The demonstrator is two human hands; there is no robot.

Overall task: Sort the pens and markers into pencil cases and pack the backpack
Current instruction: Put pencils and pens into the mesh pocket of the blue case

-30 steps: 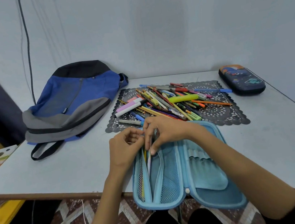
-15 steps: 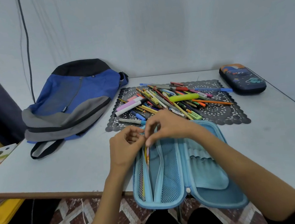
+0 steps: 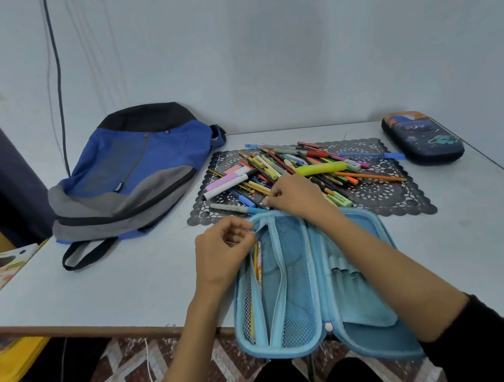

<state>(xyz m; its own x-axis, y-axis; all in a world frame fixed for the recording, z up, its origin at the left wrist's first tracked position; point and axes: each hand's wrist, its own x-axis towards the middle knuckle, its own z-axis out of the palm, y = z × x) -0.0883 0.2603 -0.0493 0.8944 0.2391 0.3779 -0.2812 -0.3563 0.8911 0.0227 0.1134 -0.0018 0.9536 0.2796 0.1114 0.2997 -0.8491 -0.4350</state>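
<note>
Where 2 hands [image 3: 220,253] [image 3: 296,196] reach, 2 pencil cases [image 3: 295,298] [image 3: 423,140] and 1 backpack [image 3: 140,164] lie.

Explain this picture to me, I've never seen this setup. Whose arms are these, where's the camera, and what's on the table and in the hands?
No machine here: the arms are a person's, and the one camera sits on their head, looking forward and down. On the table, at the near edge, a light blue pencil case lies open, with a few pencils in its left mesh pocket. Behind it a pile of pens and markers rests on a black lace mat. A blue and grey backpack lies to the left, a closed dark blue pencil case at far right. The left hand pinches the pocket's top edge. The right hand is on the pile, fingers curled; whether it grips a pen is hidden.
</note>
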